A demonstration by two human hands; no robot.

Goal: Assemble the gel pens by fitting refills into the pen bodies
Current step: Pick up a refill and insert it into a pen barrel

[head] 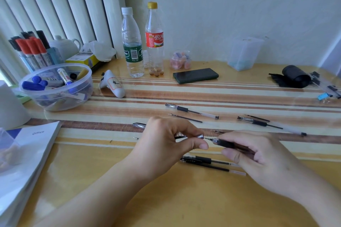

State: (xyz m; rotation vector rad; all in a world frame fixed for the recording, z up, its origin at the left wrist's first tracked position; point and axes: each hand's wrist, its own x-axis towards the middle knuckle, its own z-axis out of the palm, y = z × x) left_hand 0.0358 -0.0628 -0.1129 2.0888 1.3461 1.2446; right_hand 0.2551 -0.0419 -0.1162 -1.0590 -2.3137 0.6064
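At centre frame, a small metal nose cone (200, 136) is pinched between thumb and forefinger of the left hand (166, 140). Just to its right, a gel pen body (224, 143) with a black grip is gripped in the right hand (258, 155), its refill tip pointed at the cone, close to it but apart. Two more pens (206, 162) are seen on the table (166, 199) directly below the hands. A loose refill (185, 117) and another pen (191, 111) are laid above them.

soft, even daylight from the left; glare streaks on the glossy table (184, 199); frame edges bow outward, left corner objects blurred.
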